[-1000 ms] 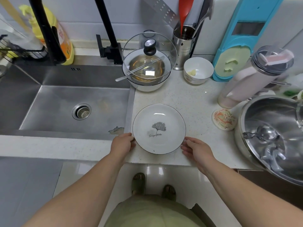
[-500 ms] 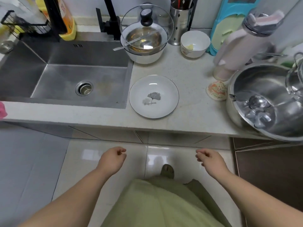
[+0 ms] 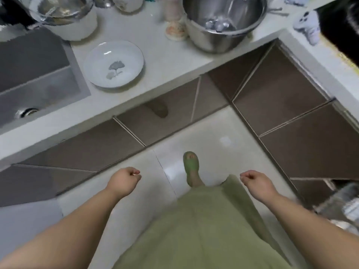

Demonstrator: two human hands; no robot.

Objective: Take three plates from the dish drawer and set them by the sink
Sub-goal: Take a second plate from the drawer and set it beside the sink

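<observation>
A white plate with a grey leaf print lies on the pale counter, right beside the steel sink. Both hands hang low over the floor, well away from the counter. My left hand is curled into a loose fist with nothing in it. My right hand is curled the same way and holds nothing. Brown drawer and cabinet fronts run under the counter, all closed in the part I can see.
A big steel bowl with utensils stands on the counter to the right of the plate. A white pot with a glass lid sits behind the sink corner. The counter turns a corner at the right. A green sandal rests on glossy floor tiles.
Both hands let go of the plate and dropped to my sides. I stepped back and turned right, so the counter and plate shifted up and left in view.
</observation>
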